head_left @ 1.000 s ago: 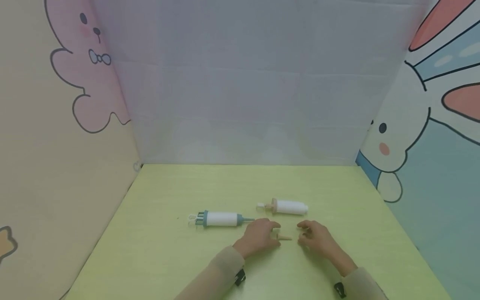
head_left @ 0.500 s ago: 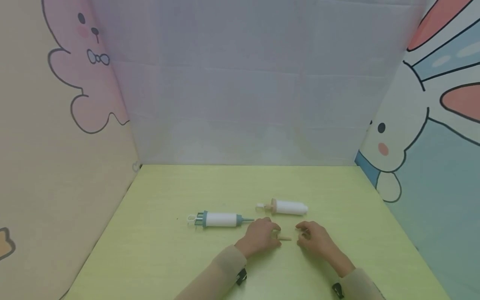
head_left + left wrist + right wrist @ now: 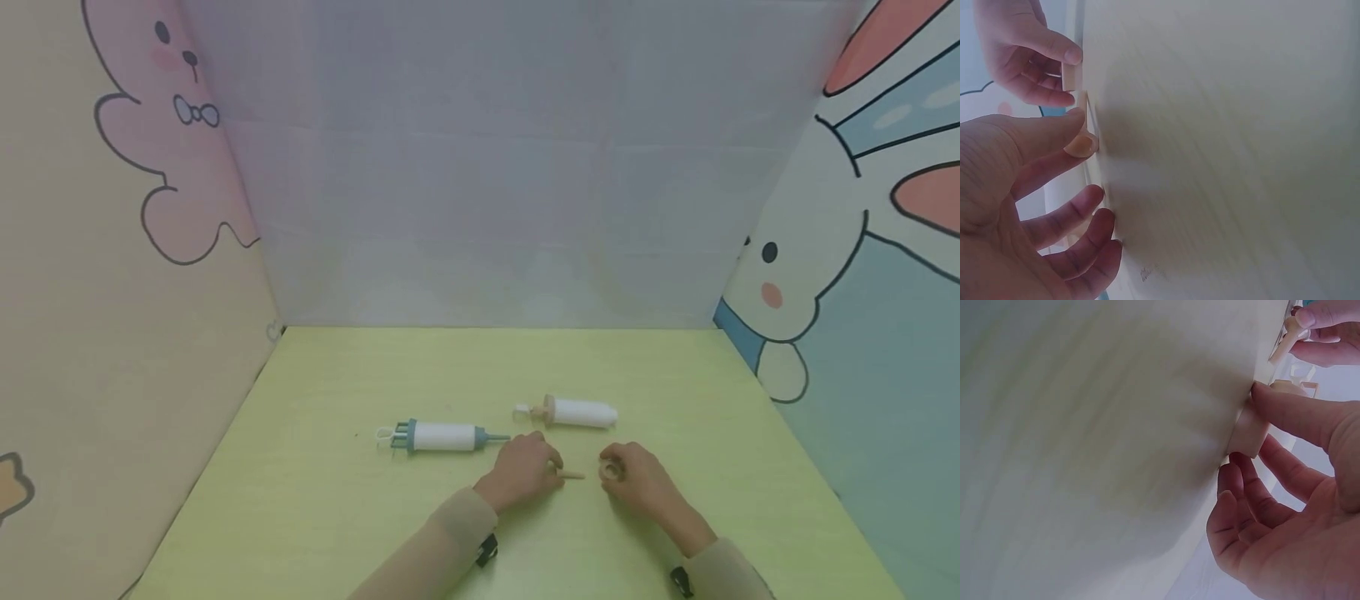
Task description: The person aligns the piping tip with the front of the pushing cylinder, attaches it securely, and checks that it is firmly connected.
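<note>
Low in the frame's centre, our left hand (image 3: 520, 471) pinches a small beige nozzle (image 3: 572, 476) on the green table (image 3: 300, 500), while our right hand (image 3: 633, 475) pinches a beige ring (image 3: 611, 471). We should keep both aligned and grip lightly so neither slips.

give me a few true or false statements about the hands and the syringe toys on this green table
1. The right hand pinches a small beige ring. True.
2. The left hand grips the blue-tipped syringe. False: it touches a small beige nozzle; that syringe lies apart to its left.
3. The beige-capped syringe lies on the table beyond both hands. True.
4. Both syringes stand upright. False: both lie flat.
</note>
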Demonstrator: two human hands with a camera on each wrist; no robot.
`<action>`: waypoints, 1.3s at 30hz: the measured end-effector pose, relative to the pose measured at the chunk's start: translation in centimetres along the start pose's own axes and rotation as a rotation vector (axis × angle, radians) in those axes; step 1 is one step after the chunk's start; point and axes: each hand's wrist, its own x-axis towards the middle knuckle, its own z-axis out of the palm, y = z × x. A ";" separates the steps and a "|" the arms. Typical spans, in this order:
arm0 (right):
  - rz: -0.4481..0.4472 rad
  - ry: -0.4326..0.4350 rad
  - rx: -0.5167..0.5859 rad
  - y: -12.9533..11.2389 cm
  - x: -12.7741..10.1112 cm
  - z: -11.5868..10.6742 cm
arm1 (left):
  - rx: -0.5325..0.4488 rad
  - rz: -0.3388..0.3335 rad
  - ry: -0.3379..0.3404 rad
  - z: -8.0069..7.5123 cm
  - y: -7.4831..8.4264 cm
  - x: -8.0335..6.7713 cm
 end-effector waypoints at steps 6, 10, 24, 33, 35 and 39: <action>0.008 -0.001 0.007 0.3 0.1 0.0 | 0.014 -0.003 0.004 0.0 0.0 0.1; 0.017 -0.011 0.019 0.4 0.2 -0.1 | -0.004 -0.009 0.009 0.1 -0.1 0.1; 0.006 -0.014 0.034 0.0 0.2 -0.1 | -0.092 0.017 0.035 -0.4 -0.3 -0.2; -0.013 0.023 0.073 -0.2 0.5 0.1 | -0.162 0.012 0.075 -0.2 -0.9 -0.3; -0.020 0.032 0.098 -0.3 0.5 0.1 | -0.170 0.011 0.094 -0.2 -1.1 -0.3; -0.036 0.044 0.146 -0.6 0.4 -0.2 | -0.185 -0.001 0.123 -0.3 -1.3 -0.5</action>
